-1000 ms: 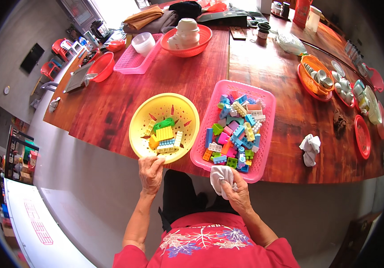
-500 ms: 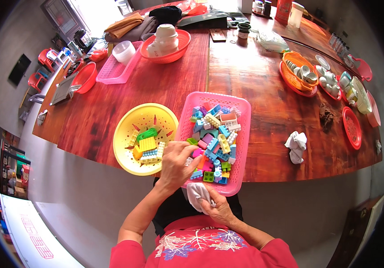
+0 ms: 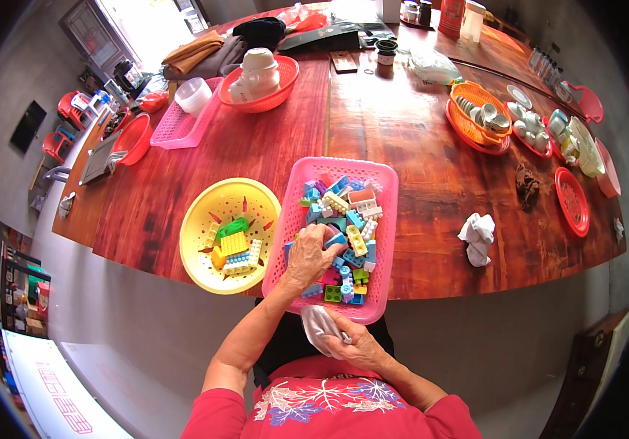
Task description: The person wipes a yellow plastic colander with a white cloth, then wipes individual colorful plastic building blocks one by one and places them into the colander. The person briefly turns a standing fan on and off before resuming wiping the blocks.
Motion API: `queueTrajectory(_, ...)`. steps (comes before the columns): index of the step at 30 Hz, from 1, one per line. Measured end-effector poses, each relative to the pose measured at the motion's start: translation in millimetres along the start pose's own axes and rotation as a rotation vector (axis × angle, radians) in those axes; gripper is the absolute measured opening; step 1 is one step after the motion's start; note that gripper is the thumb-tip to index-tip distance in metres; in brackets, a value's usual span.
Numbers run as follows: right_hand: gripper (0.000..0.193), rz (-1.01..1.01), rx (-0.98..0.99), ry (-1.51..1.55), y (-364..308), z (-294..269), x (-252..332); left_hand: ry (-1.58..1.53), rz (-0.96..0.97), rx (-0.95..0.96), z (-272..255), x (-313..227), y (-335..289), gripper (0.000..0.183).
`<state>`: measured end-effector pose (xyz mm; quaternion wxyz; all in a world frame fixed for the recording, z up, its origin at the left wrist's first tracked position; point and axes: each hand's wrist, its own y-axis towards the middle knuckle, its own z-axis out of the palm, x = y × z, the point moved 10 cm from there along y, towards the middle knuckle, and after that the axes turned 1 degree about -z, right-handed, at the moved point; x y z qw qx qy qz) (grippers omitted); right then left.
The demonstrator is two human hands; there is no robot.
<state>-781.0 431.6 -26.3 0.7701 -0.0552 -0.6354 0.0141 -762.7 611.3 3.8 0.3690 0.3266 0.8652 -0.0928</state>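
Note:
A pink plastic basket (image 3: 392,219) full of colourful toy building bricks juts over the table's near edge. My left hand (image 3: 310,256) reaches into it, fingers and thumb closed around a blue toy brick (image 3: 338,240) among the pile. Below the basket's near rim, my right hand (image 3: 358,347) grips a bunched white cloth (image 3: 319,326). Left of the basket sits a yellow colander (image 3: 191,252) holding several bricks: a yellow one (image 3: 234,243), a pale-yellow-and-blue group (image 3: 241,262) and a green piece (image 3: 235,227).
A crumpled white cloth (image 3: 478,238) lies on the wooden table (image 3: 417,197) to the right. Farther right are a red plate (image 3: 572,202) and an orange basket (image 3: 468,94) with spoons and cups. A red basket (image 3: 285,86) with white bowls stands at the back.
My left hand has moved right and deeper into the bricks, closing on a blue one. My right hand still holds the cloth near the basket's rim. The whole view has shifted slightly.

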Motion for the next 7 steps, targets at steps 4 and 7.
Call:
queueTrajectory(4,0.044,0.077,0.07,0.025,-8,3,10,-0.291,-0.031,-0.05,-5,11,-3,0.02)
queueTrajectory(7,0.037,0.097,0.051,0.219,-13,-11,32,-0.82,-0.157,0.017,-10,16,-20,0.019)
